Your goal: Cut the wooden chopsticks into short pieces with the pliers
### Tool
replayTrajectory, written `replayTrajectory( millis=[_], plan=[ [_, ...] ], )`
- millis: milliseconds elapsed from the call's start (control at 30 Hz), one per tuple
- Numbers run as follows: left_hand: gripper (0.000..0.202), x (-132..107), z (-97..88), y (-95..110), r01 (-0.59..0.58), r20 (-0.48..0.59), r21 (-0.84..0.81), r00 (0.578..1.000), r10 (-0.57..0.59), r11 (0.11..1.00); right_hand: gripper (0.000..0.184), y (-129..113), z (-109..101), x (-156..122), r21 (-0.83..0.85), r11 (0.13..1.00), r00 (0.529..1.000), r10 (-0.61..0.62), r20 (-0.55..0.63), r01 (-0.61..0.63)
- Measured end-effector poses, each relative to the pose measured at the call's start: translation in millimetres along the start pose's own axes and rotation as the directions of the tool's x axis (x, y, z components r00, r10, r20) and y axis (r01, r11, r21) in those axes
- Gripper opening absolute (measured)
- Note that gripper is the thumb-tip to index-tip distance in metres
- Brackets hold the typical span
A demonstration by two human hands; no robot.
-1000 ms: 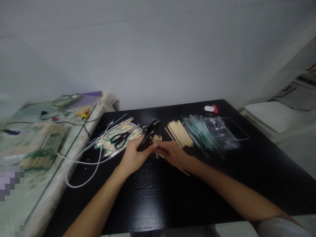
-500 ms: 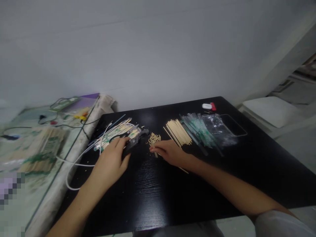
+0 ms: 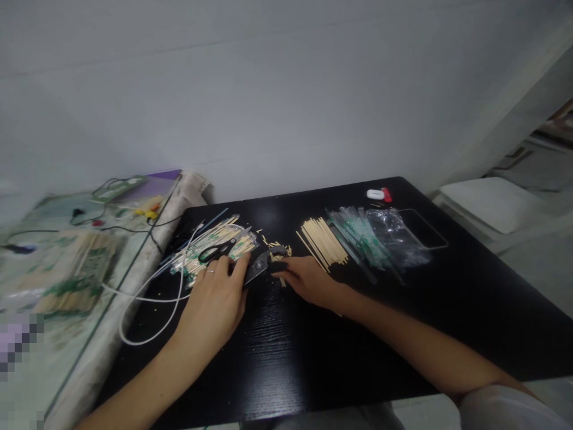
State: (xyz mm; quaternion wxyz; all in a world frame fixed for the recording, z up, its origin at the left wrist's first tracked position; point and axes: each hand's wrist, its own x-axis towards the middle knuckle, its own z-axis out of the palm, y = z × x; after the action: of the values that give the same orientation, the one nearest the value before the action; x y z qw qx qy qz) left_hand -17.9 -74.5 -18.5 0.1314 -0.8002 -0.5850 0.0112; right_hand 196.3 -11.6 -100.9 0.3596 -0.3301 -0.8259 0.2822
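Note:
My left hand (image 3: 215,298) is closed around the dark handles of pruning shears (image 3: 258,267). Their curved jaws reach right up to the fingertips of my right hand (image 3: 313,280). Between thumb and fingers, the right hand pinches thin wooden chopsticks (image 3: 282,282), whose short ends poke out below; how many is hidden. Beneath the jaws lies a small heap of cut stick pieces (image 3: 272,243). Just beyond the left hand, black-handled scissors (image 3: 218,251) rest on wrapped chopsticks (image 3: 203,255). Bare chopsticks (image 3: 323,240) lie in a bundle beyond the right hand.
Right of the bundle lie clear plastic sleeves (image 3: 364,239) with green print, and a phone (image 3: 423,228). A white case (image 3: 375,194) sits at the back. A white cable (image 3: 147,342) loops at left. More packed chopsticks (image 3: 85,269) occupy a glass-topped table.
My left hand has moved right with the shears, bringing their jaws to the right hand's fingertips. The right hand has stayed nearly in place.

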Motion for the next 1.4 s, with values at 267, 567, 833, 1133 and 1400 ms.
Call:
replayTrajectory(
  millis=[267, 567, 833, 1133, 1400],
  plan=[
    [0.055, 3, -8.7, 7, 0.017, 0.065, 0.031, 0.998, -0.019, 0.999, 0.011, 0, 3, 1, 0.022, 1.000, 1.000, -0.007, -0.001, 0.007],
    [0.054, 5, -11.4, 2, -0.028, 0.121, 0.070, 0.992, 0.019, 0.997, 0.011, -2, 2, 2, -0.019, 1.000, 1.000, -0.013, -0.001, 0.013],
    [0.058, 4, -7.7, -1, -0.051, 0.142, 0.088, 0.989, 0.039, 0.995, 0.013, -5, 0, 1, -0.012, 1.000, 1.000, -0.010, 0.010, 0.010],
    [0.065, 5, -9.5, -2, -0.064, 0.139, 0.056, 0.989, 0.056, 0.996, 0.011, -4, 2, 1, -0.012, 1.000, 1.000, -0.022, -0.007, 0.022],
    [0.068, 0, -3.3, 0, -0.079, 0.096, 0.101, 0.993, 0.069, 0.992, 0.010, -5, 1, 1, -0.016, 0.999, 0.999, -0.047, -0.010, 0.047]
  ],
)
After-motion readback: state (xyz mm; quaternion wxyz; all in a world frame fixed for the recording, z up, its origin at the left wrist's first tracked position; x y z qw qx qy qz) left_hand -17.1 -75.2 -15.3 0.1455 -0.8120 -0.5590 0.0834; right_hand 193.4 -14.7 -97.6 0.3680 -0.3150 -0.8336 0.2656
